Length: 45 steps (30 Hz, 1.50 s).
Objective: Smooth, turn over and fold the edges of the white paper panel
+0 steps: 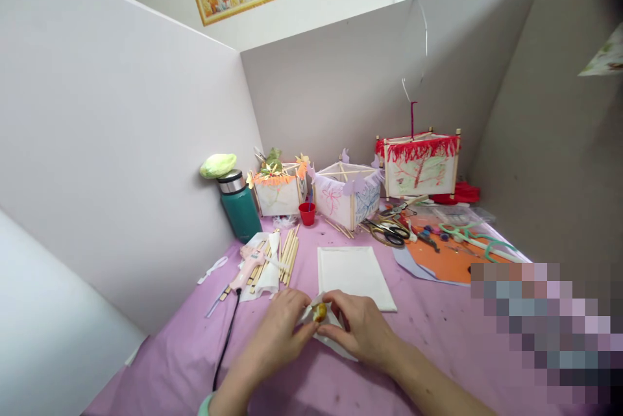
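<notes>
My left hand (288, 326) and my right hand (359, 325) meet at the front of the table, both closed with fingertips pinching a thin white wrapper (339, 340). Inside it, between the fingers, sits a small shiny yellow-brown lump (319, 312); its kind is not clear. The wrapper's lower end hangs out below my right fingers. Just beyond the hands lies a flat white rectangular panel (355, 273). A pink hot glue gun (247, 267) rests on white paper to the left of it, near several wooden sticks (291, 255).
A green bottle (239, 205) stands back left. Three paper lanterns, orange-trimmed (277, 198), purple-trimmed (348, 195) and red-fringed (422, 172), line the back, with a small red cup (307, 213) between two. Scissors (393, 232) and orange sheets (438, 257) lie right. A black cord (226, 338) runs front left.
</notes>
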Each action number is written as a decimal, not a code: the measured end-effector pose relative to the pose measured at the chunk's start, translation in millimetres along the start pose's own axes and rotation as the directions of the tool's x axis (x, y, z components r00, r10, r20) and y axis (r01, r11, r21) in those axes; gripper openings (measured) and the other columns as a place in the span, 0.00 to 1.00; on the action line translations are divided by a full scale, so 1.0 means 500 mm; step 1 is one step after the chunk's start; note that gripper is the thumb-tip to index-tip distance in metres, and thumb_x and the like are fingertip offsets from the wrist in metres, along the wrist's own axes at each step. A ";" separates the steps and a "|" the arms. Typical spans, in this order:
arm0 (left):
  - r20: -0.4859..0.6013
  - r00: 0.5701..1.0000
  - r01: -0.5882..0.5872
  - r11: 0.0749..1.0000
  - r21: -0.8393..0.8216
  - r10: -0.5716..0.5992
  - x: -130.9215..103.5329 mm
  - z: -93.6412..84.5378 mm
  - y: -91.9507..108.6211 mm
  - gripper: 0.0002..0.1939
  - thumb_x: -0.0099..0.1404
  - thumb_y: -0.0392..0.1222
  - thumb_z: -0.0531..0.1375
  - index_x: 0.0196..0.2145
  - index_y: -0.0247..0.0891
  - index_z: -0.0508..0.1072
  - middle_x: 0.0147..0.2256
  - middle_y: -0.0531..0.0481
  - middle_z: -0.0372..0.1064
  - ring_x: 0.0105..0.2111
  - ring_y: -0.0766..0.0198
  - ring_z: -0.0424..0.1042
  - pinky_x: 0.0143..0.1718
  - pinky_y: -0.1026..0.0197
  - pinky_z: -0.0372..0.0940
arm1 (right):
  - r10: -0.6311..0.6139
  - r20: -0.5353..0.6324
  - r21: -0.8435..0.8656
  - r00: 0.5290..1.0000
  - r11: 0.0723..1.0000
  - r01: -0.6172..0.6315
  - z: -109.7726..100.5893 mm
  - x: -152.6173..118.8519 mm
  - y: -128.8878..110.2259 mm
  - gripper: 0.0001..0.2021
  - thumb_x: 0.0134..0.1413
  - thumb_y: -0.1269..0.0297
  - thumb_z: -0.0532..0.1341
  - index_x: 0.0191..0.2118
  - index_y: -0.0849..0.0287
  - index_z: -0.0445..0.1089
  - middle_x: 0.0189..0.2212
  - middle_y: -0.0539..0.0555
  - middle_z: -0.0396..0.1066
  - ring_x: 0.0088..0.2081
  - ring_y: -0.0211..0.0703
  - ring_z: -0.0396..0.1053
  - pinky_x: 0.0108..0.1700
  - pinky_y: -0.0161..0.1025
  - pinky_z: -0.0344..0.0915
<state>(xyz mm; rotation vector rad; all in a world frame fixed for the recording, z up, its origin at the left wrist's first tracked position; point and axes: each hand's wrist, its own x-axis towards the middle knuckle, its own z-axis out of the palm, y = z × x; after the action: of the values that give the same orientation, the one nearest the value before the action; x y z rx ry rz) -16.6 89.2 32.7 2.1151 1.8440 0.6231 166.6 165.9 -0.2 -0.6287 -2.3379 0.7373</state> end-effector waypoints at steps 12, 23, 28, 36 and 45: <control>-0.041 0.992 0.100 0.941 -0.322 -0.119 0.018 0.038 -0.006 0.09 0.58 0.32 0.53 0.36 0.40 0.65 0.34 0.48 0.71 0.34 0.60 0.69 0.34 0.61 0.60 | 0.022 0.000 0.167 1.000 0.986 -0.021 -0.013 0.003 0.013 0.14 0.56 0.69 0.58 0.48 0.59 0.67 0.36 0.51 0.69 0.32 0.37 0.63 0.35 0.34 0.57; 0.070 0.949 0.232 0.532 -0.814 -0.306 0.021 0.027 0.010 0.21 0.54 0.45 0.59 0.45 0.36 0.68 0.35 0.49 0.71 0.32 0.61 0.70 0.30 0.63 0.63 | 0.043 0.050 0.310 0.998 0.949 -0.056 -0.012 0.008 0.024 0.14 0.56 0.60 0.62 0.48 0.57 0.70 0.34 0.51 0.72 0.31 0.38 0.65 0.36 0.34 0.61; -0.028 0.915 0.239 0.597 -0.766 -0.403 0.021 0.031 0.015 0.18 0.57 0.44 0.57 0.45 0.36 0.71 0.37 0.47 0.73 0.31 0.61 0.70 0.30 0.63 0.64 | -0.008 0.012 0.299 1.000 0.954 0.004 -0.023 0.009 0.028 0.18 0.56 0.54 0.61 0.48 0.58 0.72 0.34 0.53 0.71 0.33 0.40 0.65 0.38 0.36 0.61; -0.100 0.993 -0.002 0.814 -0.580 -0.069 0.019 0.028 0.024 0.09 0.63 0.42 0.57 0.39 0.41 0.75 0.36 0.48 0.73 0.37 0.61 0.71 0.39 0.63 0.65 | 0.207 0.251 0.723 0.946 0.609 -0.325 -0.024 0.012 0.018 0.15 0.43 0.57 0.69 0.37 0.60 0.75 0.27 0.48 0.69 0.29 0.37 0.64 0.33 0.34 0.60; -0.235 0.949 0.078 0.881 -0.467 -0.209 0.003 0.054 0.023 0.09 0.63 0.45 0.54 0.30 0.39 0.71 0.27 0.50 0.69 0.27 0.62 0.68 0.27 0.64 0.61 | 0.192 0.333 0.746 0.923 0.545 -0.383 -0.030 0.012 0.020 0.16 0.43 0.60 0.69 0.40 0.59 0.77 0.30 0.49 0.73 0.31 0.37 0.66 0.35 0.34 0.61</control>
<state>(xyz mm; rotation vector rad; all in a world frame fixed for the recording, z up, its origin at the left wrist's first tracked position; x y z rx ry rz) 6.7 91.1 14.8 1.6311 1.7481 1.2325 174.8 181.7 5.7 -0.5167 -1.7549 1.9587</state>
